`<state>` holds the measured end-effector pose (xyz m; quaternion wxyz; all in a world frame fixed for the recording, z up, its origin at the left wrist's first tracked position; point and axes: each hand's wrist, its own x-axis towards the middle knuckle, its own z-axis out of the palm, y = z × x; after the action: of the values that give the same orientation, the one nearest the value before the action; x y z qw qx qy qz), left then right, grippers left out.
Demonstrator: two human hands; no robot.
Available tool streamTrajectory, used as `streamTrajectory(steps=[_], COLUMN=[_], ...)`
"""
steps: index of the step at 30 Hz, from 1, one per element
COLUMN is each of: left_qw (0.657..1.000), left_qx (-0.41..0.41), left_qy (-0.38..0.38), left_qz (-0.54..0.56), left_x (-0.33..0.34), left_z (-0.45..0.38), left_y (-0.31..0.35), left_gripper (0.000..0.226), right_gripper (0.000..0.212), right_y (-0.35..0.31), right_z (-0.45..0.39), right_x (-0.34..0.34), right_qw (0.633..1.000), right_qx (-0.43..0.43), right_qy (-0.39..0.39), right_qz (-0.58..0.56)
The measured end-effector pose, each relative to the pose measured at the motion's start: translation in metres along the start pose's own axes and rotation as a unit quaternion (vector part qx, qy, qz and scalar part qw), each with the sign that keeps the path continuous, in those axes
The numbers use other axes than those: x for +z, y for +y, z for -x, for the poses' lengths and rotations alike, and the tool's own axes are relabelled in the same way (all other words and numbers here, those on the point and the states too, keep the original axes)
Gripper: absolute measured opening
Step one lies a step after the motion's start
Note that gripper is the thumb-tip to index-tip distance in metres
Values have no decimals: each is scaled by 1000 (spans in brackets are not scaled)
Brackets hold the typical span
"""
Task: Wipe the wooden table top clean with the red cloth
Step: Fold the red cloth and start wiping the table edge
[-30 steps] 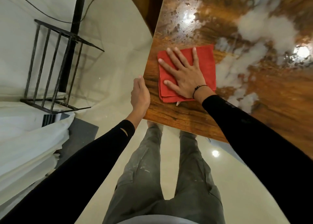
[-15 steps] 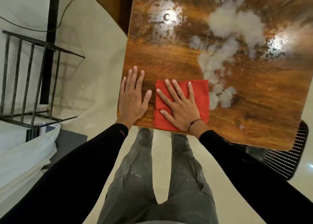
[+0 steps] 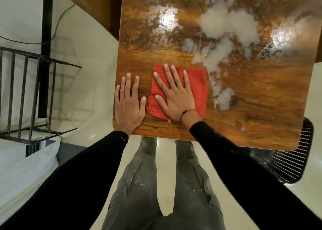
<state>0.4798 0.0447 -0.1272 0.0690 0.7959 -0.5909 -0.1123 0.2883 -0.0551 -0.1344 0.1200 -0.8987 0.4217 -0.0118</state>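
Note:
The glossy wooden table top [image 3: 252, 118] fills the upper right of the head view, with white foamy smears [image 3: 224, 29] across its middle and far part. A folded red cloth [image 3: 198, 88] lies flat near the table's near left corner. My right hand [image 3: 174, 95] presses flat on the cloth, fingers spread, covering its left half. My left hand [image 3: 128, 102] rests palm down on bare wood just left of the cloth, at the table's left edge, holding nothing.
A black metal rack [image 3: 26, 94] stands on the floor to the left, with white bedding [image 3: 22, 168] below it. A black mesh chair [image 3: 294, 160] sits under the table's near right corner. My legs in grey trousers [image 3: 156, 186] stand at the table's near edge.
My left hand went from gripping the table's edge to lying flat on top. My right hand slid the cloth toward me, then a little away from the near edge.

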Motion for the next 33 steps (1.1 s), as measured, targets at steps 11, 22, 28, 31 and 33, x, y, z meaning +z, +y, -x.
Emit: streamTrajectory(steps=[11,22,28,31,33], left_qw=[1000,1000,1000,994,987], left_qx=[-7,2,5,82,128], left_qy=[-8,0,4,1,-22], left_qz=[2,-5,21,74,91], left_x=[-1,1,-4,-2,2], left_z=[0,1,-2,-25,-42], left_y=[2,1,13,48,74], left_gripper=[72,73,68,60,58], right_gripper=[81,78,79,79,79], right_y=[27,21,-2,-12,-4], right_z=[93,7,54,90,108], right_x=[11,-7,1,12,16], right_qw=[993,979,970,989,996], right_qx=[-105,198,242,146,89], right_qy=[-55,42,36,10,-8], right_qz=[6,5,-11,-13,-11])
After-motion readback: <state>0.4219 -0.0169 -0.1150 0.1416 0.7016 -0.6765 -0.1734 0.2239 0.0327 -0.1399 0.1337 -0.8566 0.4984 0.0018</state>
